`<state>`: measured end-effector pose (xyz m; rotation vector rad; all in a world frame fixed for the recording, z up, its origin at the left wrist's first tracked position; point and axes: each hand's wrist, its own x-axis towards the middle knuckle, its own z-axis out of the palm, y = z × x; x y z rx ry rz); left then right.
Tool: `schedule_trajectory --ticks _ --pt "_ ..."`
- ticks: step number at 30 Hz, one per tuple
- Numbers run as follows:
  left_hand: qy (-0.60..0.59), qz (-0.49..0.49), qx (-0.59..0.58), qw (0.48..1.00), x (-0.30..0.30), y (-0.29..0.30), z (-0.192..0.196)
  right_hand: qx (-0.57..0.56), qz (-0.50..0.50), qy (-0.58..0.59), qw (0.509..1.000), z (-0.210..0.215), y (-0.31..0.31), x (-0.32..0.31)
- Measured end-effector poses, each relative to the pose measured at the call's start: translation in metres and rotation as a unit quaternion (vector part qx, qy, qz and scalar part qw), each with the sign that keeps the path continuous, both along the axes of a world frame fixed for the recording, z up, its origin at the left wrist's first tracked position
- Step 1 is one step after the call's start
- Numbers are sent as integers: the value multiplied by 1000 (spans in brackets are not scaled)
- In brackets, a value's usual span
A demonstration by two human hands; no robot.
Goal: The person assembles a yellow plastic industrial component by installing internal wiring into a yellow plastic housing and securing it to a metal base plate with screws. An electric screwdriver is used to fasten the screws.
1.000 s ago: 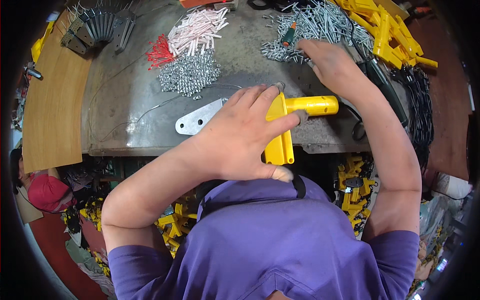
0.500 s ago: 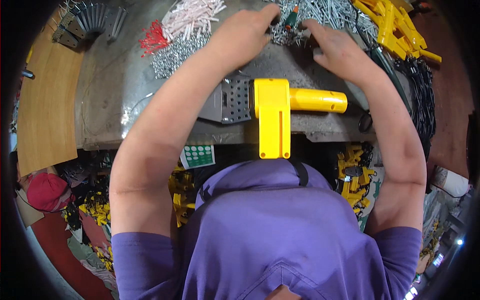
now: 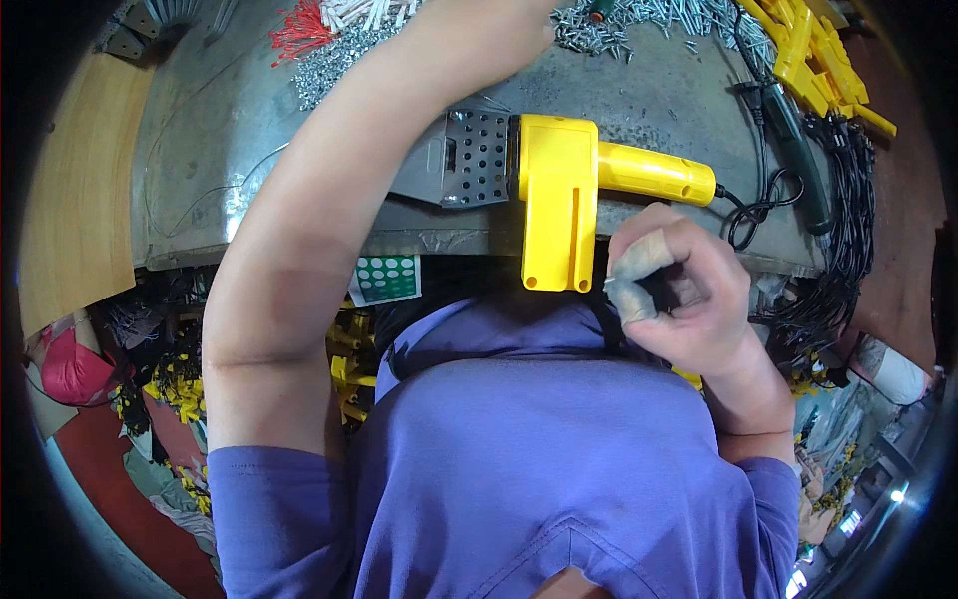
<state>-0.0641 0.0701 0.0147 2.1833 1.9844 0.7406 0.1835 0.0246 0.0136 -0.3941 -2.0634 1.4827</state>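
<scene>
My right hand (image 3: 694, 285) is raised in front of the bench edge, thumb and forefinger pinched together with pale coverings on their tips. A tiny bit of something shows at the pinch, too small to name. My left hand (image 3: 489, 35) reaches to the far edge of the view beside a pile of screws (image 3: 649, 22); its fingers are mostly cut off. Between my arms lies a yellow plastic tool housing (image 3: 559, 200) with a round handle (image 3: 659, 175), a black cord and a perforated metal plate (image 3: 477, 157). The handle points right; the housing's flat leg overhangs the near edge.
Left of the screws are small metal parts (image 3: 334, 70), red pieces (image 3: 299, 35) and white pieces (image 3: 371, 12). A dark green corded power screwdriver (image 3: 801, 160) lies on the right, near black cables (image 3: 853, 210) and yellow housings (image 3: 813, 55). A green-and-white sheet (image 3: 387, 278) hangs below the edge.
My right hand has come back from the screw pile toward my body and is now pinched. My left hand stays by the pile, slightly farther away. The whole view has shifted a little.
</scene>
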Motion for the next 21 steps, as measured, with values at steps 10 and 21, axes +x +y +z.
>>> schedule_trajectory --ticks 10,21 --pt "-254 -139 -183 940 28 -134 32 248 46 -122 960 8 -4 -1" --pt "-246 -133 -147 949 38 -147 27 185 -12 -102 977 27 11 8"
